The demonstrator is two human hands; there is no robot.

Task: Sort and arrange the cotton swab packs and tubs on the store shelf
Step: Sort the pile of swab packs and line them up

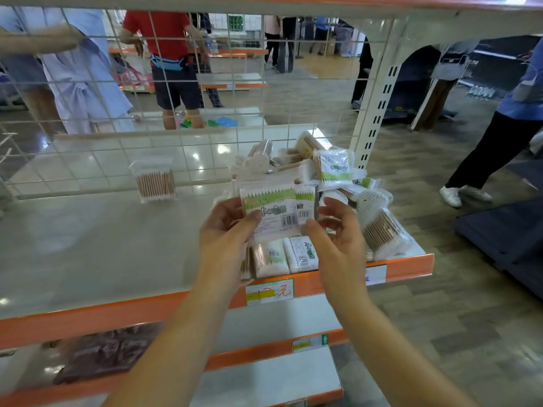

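My left hand (pixel 227 227) holds a flat green-labelled cotton swab pack (pixel 270 205) upright above the shelf, thumb across its front. My right hand (pixel 335 230) pinches a second, similar pack (pixel 305 201) just behind it at its lower edge. A jumbled heap of swab packs and tubs (pixel 332 171) lies at the right end of the grey shelf (pixel 88 245). One pack of wooden-stick swabs (pixel 155 183) stands alone against the wire back. Two packs (pixel 286 255) lie at the shelf's front edge below my hands.
A white wire grid (pixel 182 92) backs the shelf, with a slotted upright post (pixel 379 113) at the right. Price tags (pixel 269 292) sit on the orange shelf edge. Lower shelves hold a dark item (pixel 108 351). People stand in the aisle behind and at the right.
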